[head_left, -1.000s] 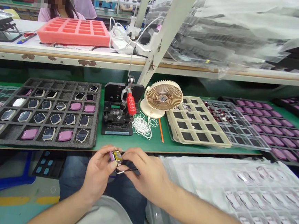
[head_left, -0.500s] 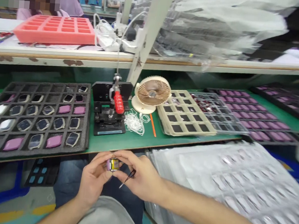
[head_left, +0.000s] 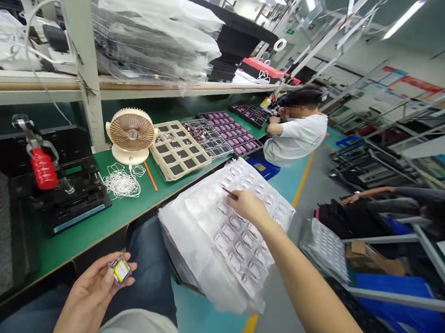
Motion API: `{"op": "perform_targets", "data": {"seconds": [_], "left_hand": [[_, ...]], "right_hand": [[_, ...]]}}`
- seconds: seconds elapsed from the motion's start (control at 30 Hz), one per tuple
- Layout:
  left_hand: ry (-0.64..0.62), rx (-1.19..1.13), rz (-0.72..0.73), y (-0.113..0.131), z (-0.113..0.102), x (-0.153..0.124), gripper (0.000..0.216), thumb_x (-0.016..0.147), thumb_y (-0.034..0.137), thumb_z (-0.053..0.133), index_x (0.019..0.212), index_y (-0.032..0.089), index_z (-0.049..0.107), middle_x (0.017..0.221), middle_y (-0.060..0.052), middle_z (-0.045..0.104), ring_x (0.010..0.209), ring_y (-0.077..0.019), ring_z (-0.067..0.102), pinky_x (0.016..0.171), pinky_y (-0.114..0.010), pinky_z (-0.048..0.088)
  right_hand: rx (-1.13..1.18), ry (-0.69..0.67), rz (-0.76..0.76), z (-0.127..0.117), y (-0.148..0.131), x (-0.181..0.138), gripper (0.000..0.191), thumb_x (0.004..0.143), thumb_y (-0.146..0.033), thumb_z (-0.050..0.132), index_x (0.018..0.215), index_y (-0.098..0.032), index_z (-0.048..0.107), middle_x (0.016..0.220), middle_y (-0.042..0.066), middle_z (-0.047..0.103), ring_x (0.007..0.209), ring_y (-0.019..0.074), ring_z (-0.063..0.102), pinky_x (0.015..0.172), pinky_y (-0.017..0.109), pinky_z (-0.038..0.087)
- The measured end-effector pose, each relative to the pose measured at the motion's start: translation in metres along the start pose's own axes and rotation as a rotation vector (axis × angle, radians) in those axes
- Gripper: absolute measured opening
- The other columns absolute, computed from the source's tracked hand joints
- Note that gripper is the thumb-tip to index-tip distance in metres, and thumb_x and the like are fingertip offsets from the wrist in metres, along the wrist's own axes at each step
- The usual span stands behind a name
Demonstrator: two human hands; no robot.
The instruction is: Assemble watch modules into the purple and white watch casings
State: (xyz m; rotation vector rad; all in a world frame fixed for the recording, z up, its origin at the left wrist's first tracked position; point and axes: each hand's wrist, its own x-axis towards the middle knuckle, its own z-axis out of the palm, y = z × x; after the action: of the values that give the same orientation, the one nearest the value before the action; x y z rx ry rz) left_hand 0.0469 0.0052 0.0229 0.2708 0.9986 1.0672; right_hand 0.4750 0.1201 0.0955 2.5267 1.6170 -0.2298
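The left hand (head_left: 95, 286) grasped a small watch case (head_left: 121, 270), pinched between thumb and fingers above the person's lap, with a yellow part showing on its upturned side. The right hand (head_left: 249, 207), arm stretched out, gripped a thin dark tool (head_left: 229, 193) that pointed leftward over a stack of clear plastic trays (head_left: 234, 262) with rows of rounded hollows; whether the tool's tip touched the stack could not be told. The stack stood beside the green table (head_left: 160, 201), right of the person's legs. On the table, a black clamp (head_left: 81, 201) with a red handle (head_left: 44, 169) stood to the left, next to a dark tray (head_left: 16, 242) of watches. A round fan (head_left: 131, 134) stood behind a heap of white cord (head_left: 122, 183), with an orange stick (head_left: 151, 176) lying just beside it. Farther right came a cream tray (head_left: 191, 169) with square compartments, then a tray of purple pieces (head_left: 228, 131). Beyond, a co-worker (head_left: 300, 136) in a white shirt sat at the table.
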Motion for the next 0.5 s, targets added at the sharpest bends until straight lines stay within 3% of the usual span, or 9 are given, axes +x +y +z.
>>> {"op": "perform_targets", "data": {"seconds": [0.1, 0.3, 0.5], "left_hand": [[-0.011, 0.016, -0.007, -0.007, 0.000, 0.001, 0.048, 0.068, 0.039, 0.098, 0.110, 0.020, 0.083, 0.121, -0.016, 0.080, 0.108, -0.0413, 0.077, 0.081, -0.042, 0.068], [-0.055, 0.060, -0.050, -0.011, 0.001, 0.002, 0.055, 0.069, 0.041, 0.096, 0.119, 0.021, 0.082, 0.122, -0.016, 0.079, 0.111, -0.0398, 0.075, 0.085, -0.042, 0.068], [-0.067, 0.050, -0.071, -0.018, -0.011, 0.005, 0.053, 0.069, 0.043, 0.096, 0.116, 0.021, 0.084, 0.123, -0.017, 0.079, 0.115, -0.0418, 0.074, 0.087, -0.044, 0.067]], "right_hand": [[-0.031, -0.078, 0.026, 0.015, 0.018, -0.001, 0.025, 0.090, -0.046, 0.072, 0.093, -0.023, 0.080, 0.094, 0.009, 0.080, 0.090, 0.0290, 0.074, 0.067, 0.030, 0.046], [-0.010, -0.094, 0.017, 0.026, 0.026, -0.006, 0.026, 0.092, -0.047, 0.068, 0.103, -0.025, 0.076, 0.106, 0.006, 0.079, 0.097, 0.0273, 0.072, 0.068, 0.030, 0.042], [0.015, -0.091, -0.009, 0.028, 0.029, -0.006, 0.033, 0.091, -0.048, 0.069, 0.107, -0.021, 0.078, 0.115, 0.012, 0.075, 0.105, 0.0304, 0.070, 0.074, 0.031, 0.042]]}}
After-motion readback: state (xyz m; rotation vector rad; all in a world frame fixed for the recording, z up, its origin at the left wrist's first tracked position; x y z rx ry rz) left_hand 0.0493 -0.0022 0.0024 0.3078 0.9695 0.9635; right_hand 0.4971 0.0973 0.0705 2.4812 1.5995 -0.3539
